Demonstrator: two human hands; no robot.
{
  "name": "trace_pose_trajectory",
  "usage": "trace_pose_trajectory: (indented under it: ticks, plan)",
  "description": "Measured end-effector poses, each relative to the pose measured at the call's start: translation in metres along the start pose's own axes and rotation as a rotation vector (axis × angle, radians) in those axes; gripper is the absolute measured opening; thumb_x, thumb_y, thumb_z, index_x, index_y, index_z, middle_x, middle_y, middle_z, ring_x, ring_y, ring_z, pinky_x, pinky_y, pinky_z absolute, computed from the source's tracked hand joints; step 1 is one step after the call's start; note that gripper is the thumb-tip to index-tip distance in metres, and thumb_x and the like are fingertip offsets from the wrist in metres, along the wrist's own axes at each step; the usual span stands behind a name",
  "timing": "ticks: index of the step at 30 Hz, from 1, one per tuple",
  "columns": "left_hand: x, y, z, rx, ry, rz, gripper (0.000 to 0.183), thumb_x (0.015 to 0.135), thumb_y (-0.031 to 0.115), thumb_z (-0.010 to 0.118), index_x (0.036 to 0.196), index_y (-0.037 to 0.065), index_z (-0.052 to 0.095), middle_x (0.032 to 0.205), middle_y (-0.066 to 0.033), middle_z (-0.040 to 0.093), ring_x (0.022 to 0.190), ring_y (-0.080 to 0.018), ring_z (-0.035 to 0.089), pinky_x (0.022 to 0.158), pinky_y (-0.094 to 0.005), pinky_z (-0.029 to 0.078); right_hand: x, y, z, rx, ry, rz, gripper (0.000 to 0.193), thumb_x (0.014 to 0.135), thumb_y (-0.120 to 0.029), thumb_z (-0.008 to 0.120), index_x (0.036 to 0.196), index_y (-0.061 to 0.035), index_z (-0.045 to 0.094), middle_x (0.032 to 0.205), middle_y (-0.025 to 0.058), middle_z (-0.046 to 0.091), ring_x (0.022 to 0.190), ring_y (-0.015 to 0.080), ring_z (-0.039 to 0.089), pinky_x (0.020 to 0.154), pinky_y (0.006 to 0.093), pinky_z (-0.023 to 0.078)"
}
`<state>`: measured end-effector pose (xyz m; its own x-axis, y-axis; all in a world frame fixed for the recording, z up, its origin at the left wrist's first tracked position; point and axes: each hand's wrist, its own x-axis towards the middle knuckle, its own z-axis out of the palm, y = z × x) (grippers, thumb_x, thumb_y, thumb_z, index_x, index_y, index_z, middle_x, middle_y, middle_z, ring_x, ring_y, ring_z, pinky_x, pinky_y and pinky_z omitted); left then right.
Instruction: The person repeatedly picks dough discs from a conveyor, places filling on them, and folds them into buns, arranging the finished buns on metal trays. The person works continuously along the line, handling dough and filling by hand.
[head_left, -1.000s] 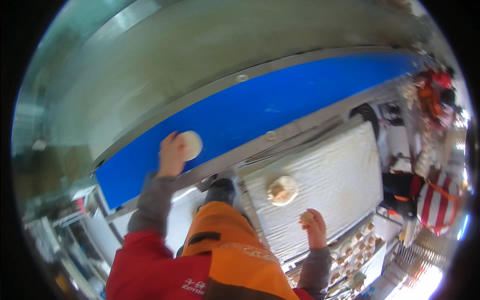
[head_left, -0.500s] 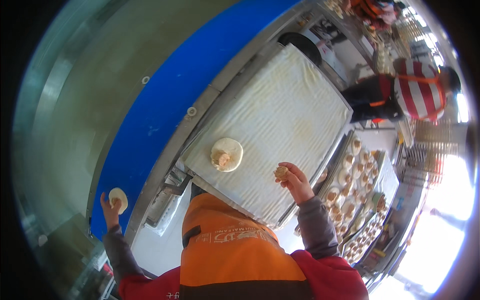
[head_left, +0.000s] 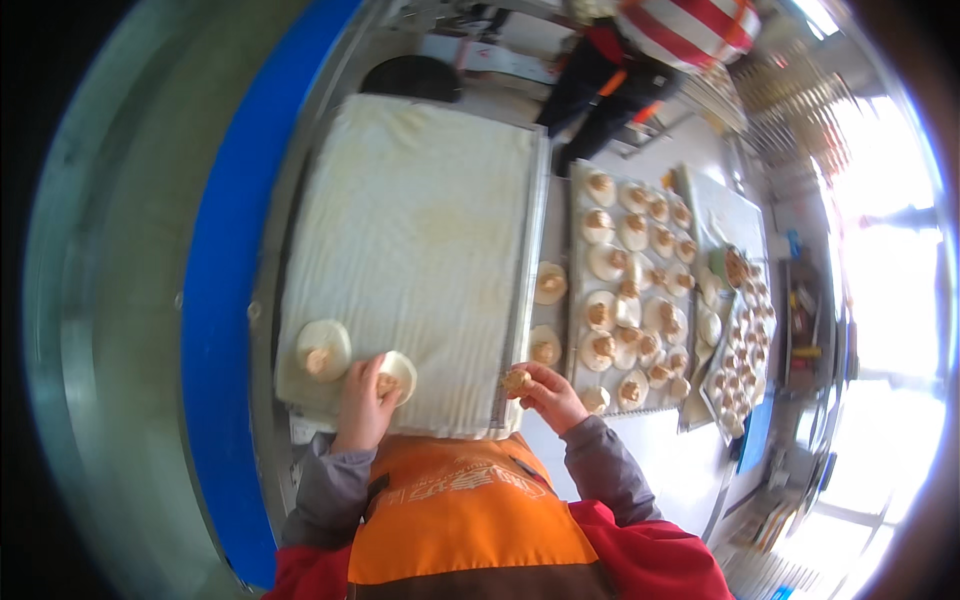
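Observation:
My left hand (head_left: 364,405) is closed on the edge of a pale round of dough (head_left: 403,369) over the near left part of the cloth-covered tray (head_left: 430,220). A light brown lump of filling (head_left: 387,384) sits on this round beside my thumb. Just left of it, a second dough round (head_left: 334,340) lies on the cloth with its own brown lump. My right hand (head_left: 556,398) pinches another lump of filling (head_left: 515,382) at the tray's right edge. Whether either dough round is touched by the other is hard to tell, though they look apart.
A blue conveyor belt (head_left: 222,300) runs along the left. Right of the cloth-covered tray, another tray (head_left: 578,185) carries many filled dough rounds, with more pieces on a board (head_left: 715,400) beyond. A person in a striped top (head_left: 690,35) stands at the far right, near a black round object (head_left: 410,77).
My left hand has brought a dough round from the blue belt to the cloth-covered tray. My right hand still holds its filling lump, now at the tray's right edge. The view has turned rightward.

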<state>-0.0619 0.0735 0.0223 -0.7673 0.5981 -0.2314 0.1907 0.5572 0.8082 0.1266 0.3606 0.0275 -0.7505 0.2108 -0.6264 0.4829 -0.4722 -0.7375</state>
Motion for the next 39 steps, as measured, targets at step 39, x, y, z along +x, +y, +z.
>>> trace_pose_trajectory:
  ticks: [39]
  plan:
    - [-0.02, 0.044, 0.12, 0.333, -0.074, 0.439, 0.042, 0.083, 0.024, 0.075, 0.12, 0.008, 0.065, 0.11, -0.0099, 0.058, 0.098, -0.0286, 0.059, 0.085, -0.0419, 0.049, 0.353, -0.238, -0.093, -1.271, 0.635, -0.861, 0.041, 0.087, -0.028, 0.069, 0.122, -0.0073, 0.064, 0.116, 0.0187, 0.064, 0.102, 0.035, 0.067, 0.087, 0.0437, 0.055]
